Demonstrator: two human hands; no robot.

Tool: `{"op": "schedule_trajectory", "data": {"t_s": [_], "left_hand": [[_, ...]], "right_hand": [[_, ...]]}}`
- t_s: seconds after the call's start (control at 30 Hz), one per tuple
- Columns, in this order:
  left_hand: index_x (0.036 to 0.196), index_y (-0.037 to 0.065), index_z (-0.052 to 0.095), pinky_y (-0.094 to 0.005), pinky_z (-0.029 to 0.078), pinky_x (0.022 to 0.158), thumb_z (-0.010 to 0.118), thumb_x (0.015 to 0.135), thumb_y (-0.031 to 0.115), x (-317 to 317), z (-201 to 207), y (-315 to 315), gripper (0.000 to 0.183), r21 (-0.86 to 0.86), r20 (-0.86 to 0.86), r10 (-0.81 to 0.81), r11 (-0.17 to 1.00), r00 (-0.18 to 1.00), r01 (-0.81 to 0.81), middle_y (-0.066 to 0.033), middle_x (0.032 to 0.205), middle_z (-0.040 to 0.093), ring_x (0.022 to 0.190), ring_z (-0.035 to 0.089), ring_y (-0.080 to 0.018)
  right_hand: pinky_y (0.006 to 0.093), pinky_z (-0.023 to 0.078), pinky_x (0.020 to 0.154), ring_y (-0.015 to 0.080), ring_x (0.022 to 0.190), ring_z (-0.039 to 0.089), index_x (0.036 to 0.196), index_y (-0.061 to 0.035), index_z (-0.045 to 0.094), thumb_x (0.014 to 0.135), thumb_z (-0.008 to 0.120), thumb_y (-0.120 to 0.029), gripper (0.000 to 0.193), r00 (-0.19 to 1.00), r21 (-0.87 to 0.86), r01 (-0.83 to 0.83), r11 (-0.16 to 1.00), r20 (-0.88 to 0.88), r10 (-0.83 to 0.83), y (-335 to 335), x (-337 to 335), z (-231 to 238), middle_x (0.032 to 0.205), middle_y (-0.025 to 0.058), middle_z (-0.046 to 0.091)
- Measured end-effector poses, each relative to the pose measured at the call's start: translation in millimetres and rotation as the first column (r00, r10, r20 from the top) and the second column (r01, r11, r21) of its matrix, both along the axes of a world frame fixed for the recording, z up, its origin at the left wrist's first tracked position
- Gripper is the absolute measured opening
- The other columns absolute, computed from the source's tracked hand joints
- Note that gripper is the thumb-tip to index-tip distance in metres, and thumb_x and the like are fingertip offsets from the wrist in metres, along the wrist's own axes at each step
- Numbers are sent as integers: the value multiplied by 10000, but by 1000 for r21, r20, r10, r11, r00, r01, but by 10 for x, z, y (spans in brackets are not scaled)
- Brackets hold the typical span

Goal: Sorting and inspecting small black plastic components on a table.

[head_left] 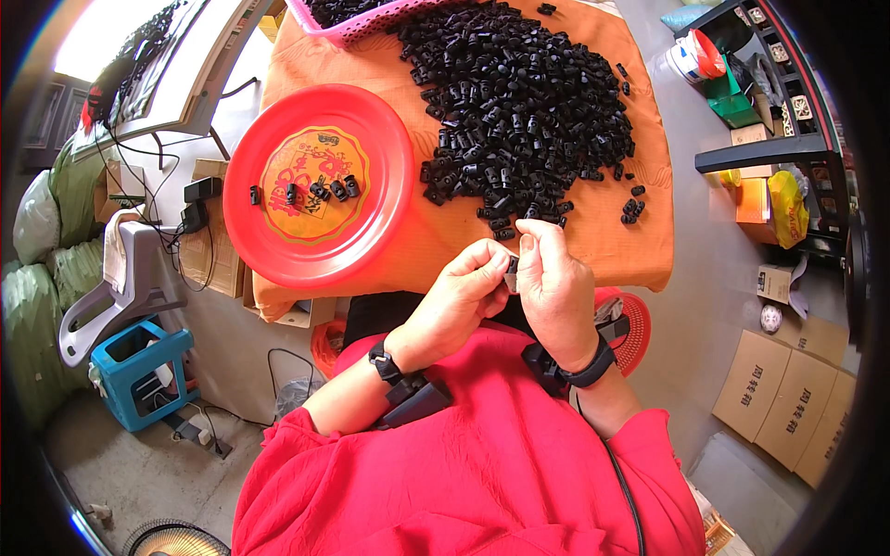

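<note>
At the near edge of the table, my left hand (471,283) pinches a small black piece (512,267) that looks like a plastic cord lock. My right hand (554,287) meets it from the other side, thumb and fingers closed on the same piece; its far end is hidden by the fingers. Beyond my hands lies a big heap of black cord locks (528,102), with a few loose ones (633,211) at its right edge. To the left, a round red plastic tray (371,199) carries several cord locks (336,190) in a loose row.
An orange cloth (612,250) covers the table. A pink basket (357,26) with more black pieces stands at the far edge. On the floor are a blue stool (139,375) and a grey chair (130,287) at left, cardboard boxes (788,398) at right. A black cable runs along my right arm.
</note>
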State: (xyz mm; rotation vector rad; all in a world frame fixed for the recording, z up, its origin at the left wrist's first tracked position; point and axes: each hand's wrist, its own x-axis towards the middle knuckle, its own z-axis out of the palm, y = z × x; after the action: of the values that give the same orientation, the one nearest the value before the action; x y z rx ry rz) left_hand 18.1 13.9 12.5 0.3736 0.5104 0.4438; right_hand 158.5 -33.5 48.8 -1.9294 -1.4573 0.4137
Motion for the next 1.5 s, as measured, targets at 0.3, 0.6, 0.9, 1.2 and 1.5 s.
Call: {"op": "schedule_trajectory", "data": {"t_s": [0.3, 0.6, 0.9, 1.2, 1.5], "left_hand": [[1003, 134, 576, -213, 402, 711, 521, 1047, 254, 23, -35, -41, 139, -6, 6, 40, 999, 999, -40, 45, 882, 569, 778, 489, -49], [1003, 116, 569, -219, 399, 735, 511, 1049, 234, 35, -49, -58, 139, -48, 44, 67, 997, 997, -65, 40, 873, 558, 788, 492, -53], [985, 111, 564, -225, 396, 731, 504, 1050, 220, 18, -78, -60, 140, -47, 36, 56, 997, 998, -54, 29, 875, 568, 788, 496, -63], [955, 95, 567, -205, 377, 646, 518, 1041, 198, 19, 6, -60, 143, -44, -44, 72, 996, 996, -74, 14, 855, 571, 725, 476, -65], [961, 68, 574, -192, 380, 628, 530, 1031, 179, 3, 60, -47, 138, -151, -48, 53, 987, 997, -59, 7, 832, 571, 701, 475, -62]], "right_hand": [[450, 466, 497, 341, 555, 622, 1065, -91, 600, 958, 598, -108, 108, 997, 19, -1, 1000, 82, -1, 8, -12, -24, 607, 144, 597], [469, 469, 505, 362, 585, 635, 1066, -90, 581, 973, 577, -132, 102, 998, -12, 17, 1000, 55, -16, -3, -22, -41, 627, 163, 604], [457, 480, 513, 362, 600, 646, 1076, -87, 583, 975, 569, -127, 109, 999, -41, 43, 998, -5, -43, -16, -38, -32, 650, 165, 621], [446, 465, 498, 343, 581, 646, 1097, -86, 598, 991, 560, -125, 119, 986, 43, 164, 986, -44, -162, -16, -31, -82, 639, 160, 616], [434, 461, 498, 350, 597, 644, 1066, -80, 603, 997, 559, -141, 103, 994, -32, 107, 994, -31, -108, -51, 96, -24, 669, 163, 623]]}}
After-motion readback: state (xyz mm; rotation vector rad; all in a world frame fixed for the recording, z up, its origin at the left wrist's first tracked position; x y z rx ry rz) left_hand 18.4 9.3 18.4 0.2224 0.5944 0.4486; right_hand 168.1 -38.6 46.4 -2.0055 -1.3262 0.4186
